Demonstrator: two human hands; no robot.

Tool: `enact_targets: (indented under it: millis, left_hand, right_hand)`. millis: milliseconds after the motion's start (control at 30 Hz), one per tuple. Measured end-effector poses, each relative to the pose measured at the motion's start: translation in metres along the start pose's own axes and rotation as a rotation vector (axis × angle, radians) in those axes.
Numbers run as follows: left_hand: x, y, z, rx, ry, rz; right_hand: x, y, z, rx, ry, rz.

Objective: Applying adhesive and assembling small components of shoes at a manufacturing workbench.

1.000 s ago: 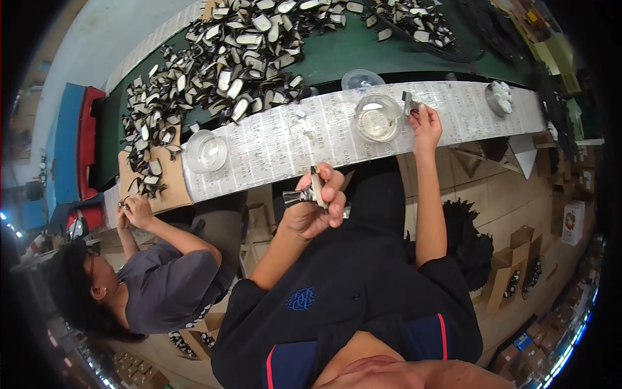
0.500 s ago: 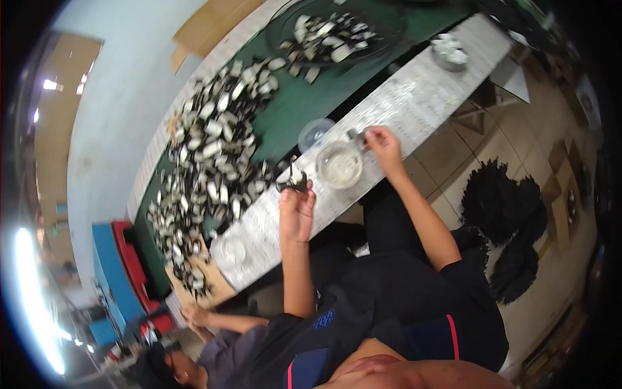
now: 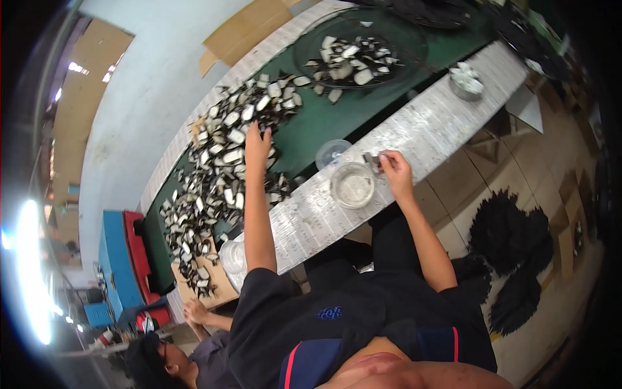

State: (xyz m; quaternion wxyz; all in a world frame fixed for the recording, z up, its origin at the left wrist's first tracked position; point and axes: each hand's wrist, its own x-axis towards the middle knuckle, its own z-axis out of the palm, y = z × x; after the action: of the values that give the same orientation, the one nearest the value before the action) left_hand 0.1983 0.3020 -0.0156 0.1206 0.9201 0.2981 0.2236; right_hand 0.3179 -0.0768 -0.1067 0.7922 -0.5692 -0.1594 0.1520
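Observation:
My left hand point(image 3: 257, 144) reaches onto the far side of a large pile of small black-and-white pieces point(image 3: 223, 155) on the green surface. Its fingers are stretched out and apart, with the tips among the pieces. My right hand point(image 3: 398, 172) pinches a small dark grey piece point(image 3: 370, 159) just above the right rim of a clear round bowl point(image 3: 352, 185). Pale contents lie in the bowl, too indistinct to name. Behind it sits a shallow clear plastic dish point(image 3: 333, 153).
More black-and-white pieces lie on a round dark mesh tray point(image 3: 311, 74). A tin of white lumps point(image 3: 466, 83) stands at the strip's right end. Another clear container point(image 3: 233, 257) is at left, near a co-worker's hands point(image 3: 194, 312). Black fringed bundles point(image 3: 508, 223) lie on the floor.
My left hand has moved away to the far left onto the pile; the black-and-white piece it held is no longer in it. My right hand keeps its pinch beside the bowl.

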Motion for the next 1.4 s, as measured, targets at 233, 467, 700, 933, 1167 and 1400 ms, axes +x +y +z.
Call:
enact_targets:
  millis: [233,467,700,933,1167,1400]
  left_hand:
    - [-0.094,-0.056,-0.005,0.417,0.054,0.183]
    - [-0.076,0.02,0.009,0.493,-0.04,0.244]
    - [-0.06,0.003,0.028,0.181,-0.135,0.042]
    - [-0.065,0.0,0.037,-0.164,0.014,0.037]
    - [-0.176,0.033,-0.017,-0.91,-0.12,0.136]
    - [-0.287,0.054,-0.037,-0.939,-0.653,-0.067]
  right_hand:
    - [0.0,-0.009,0.0,-0.056,0.001,-0.017]
    - [-0.002,0.004,-0.013,-0.107,0.016,0.005]
    - [-0.013,-0.018,-0.01,-0.306,-0.022,-0.115]
    - [-0.023,-0.031,-0.018,-0.185,-0.005,-0.12]
    - [-0.014,-0.016,-0.012,-0.269,-0.011,-0.226]
    - [-0.004,-0.002,-0.007,-0.115,-0.064,-0.007]
